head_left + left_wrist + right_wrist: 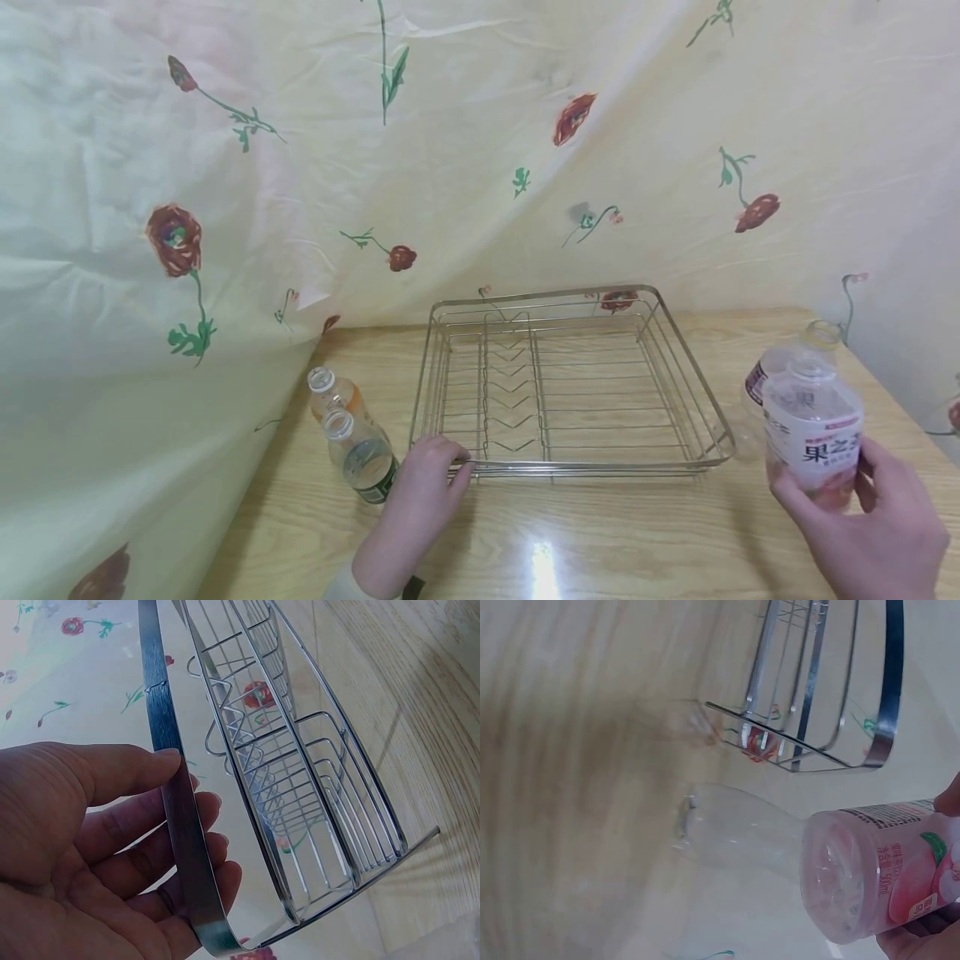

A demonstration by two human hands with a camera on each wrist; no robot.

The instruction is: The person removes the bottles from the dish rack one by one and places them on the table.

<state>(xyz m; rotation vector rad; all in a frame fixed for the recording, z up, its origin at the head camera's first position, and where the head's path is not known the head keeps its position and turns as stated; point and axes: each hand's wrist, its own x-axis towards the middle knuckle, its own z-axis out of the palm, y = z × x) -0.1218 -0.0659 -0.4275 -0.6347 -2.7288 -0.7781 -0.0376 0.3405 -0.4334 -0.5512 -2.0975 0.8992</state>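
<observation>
My left hand (423,483) grips the front rim of a wire dish rack (600,464), near its left corner. In the left wrist view the thumb lies on one side of the flat metal rim (182,817) and the fingers curl behind it. To the right of the rack, my right hand (873,521) holds an uncapped clear plastic bottle (813,442) with a white and pink label by its lower part. The right wrist view shows peaches on the label of that bottle (885,877), and its base faces the camera.
Behind the held bottle stands another clear bottle (757,379) with a dark purple label. Left of the rack are two uncapped bottles, one with an orange label (345,393) and one with a green label (375,477). A flowered cloth (465,167) hangs behind the wooden table (600,533).
</observation>
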